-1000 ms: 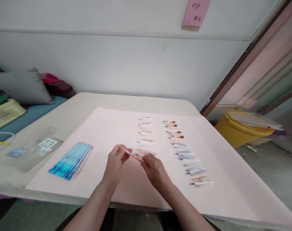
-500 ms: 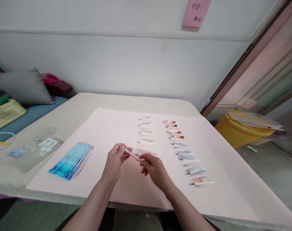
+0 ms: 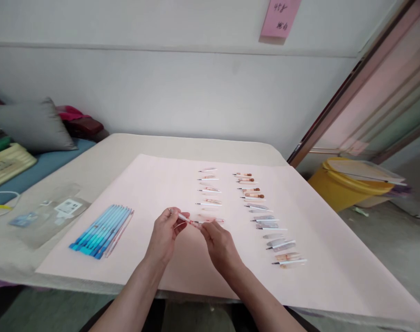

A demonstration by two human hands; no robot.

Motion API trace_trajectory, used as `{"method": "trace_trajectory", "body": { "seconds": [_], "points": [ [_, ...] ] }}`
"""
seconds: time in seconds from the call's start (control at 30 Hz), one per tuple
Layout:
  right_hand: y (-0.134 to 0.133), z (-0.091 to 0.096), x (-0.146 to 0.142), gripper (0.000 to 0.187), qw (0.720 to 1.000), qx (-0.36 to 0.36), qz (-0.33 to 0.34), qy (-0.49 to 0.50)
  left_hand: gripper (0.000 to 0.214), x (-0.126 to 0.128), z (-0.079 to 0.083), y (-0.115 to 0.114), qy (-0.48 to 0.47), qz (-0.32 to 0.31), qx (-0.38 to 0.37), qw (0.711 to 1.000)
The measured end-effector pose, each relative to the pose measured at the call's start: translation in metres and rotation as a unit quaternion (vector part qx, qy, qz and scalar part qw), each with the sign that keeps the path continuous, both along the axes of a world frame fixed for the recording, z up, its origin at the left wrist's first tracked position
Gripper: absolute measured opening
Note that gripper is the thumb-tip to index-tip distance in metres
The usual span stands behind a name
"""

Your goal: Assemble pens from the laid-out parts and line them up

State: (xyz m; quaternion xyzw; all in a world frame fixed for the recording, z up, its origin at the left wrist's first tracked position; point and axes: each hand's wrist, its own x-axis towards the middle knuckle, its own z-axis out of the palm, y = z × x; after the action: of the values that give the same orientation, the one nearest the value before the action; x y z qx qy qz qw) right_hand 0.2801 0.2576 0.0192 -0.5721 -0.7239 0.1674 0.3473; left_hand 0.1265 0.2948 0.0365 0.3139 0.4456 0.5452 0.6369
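Note:
Both my hands hold one thin pink-and-white pen [image 3: 186, 219] just above the pale pink sheet [image 3: 154, 184]. My left hand [image 3: 165, 235] pinches its left end, fingers closed. My right hand [image 3: 217, 243] pinches its right end near the tip, fingers closed. Just beyond them lie two rows of taken-apart pen parts, a left row [image 3: 209, 190] and a right row [image 3: 261, 216], with refills and short barrels side by side. A set of blue pens [image 3: 102, 229] lies to the left of my left hand.
An empty clear pen packet [image 3: 52, 212] lies on the beige table [image 3: 102, 157] at left. A grey pillow [image 3: 33, 124] and a yellow case [image 3: 5, 162] sit further left. A yellow bucket [image 3: 348, 182] stands on the floor at right. A pink note [image 3: 278, 19] hangs on the wall.
My right hand has slid left along the pen and closed on its tip end. The pen has levelled out a little. The left hand has barely moved.

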Motion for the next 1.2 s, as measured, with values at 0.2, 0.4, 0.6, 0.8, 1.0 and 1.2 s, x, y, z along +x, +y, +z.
{"method": "trace_trajectory", "body": {
  "seconds": [0.2,0.4,0.6,0.8,1.0,1.2],
  "points": [
    [-0.002,0.005,-0.001,0.024,0.999,-0.015,-0.033,0.027,0.024,0.001,0.000,0.000,-0.009,0.006,-0.010,1.000],
    [-0.003,0.003,-0.001,0.014,1.000,-0.014,-0.010,-0.001,0.024,0.002,0.000,-0.001,-0.011,0.000,-0.011,1.000],
    [-0.003,0.006,-0.004,0.017,0.998,-0.050,-0.019,0.029,0.026,0.002,-0.002,-0.001,-0.004,0.007,-0.004,1.000],
    [0.001,0.014,-0.002,0.016,0.951,-0.211,-0.018,0.224,0.025,0.003,-0.001,-0.001,-0.009,-0.002,0.019,1.000],
    [0.002,0.017,-0.004,0.026,0.913,-0.264,0.004,0.312,0.023,0.004,-0.001,-0.001,-0.034,0.020,0.008,0.999],
    [-0.001,0.012,-0.011,0.025,0.872,-0.305,0.016,0.382,0.018,0.002,-0.004,0.004,-0.086,0.010,-0.028,0.996]
  ]
}}
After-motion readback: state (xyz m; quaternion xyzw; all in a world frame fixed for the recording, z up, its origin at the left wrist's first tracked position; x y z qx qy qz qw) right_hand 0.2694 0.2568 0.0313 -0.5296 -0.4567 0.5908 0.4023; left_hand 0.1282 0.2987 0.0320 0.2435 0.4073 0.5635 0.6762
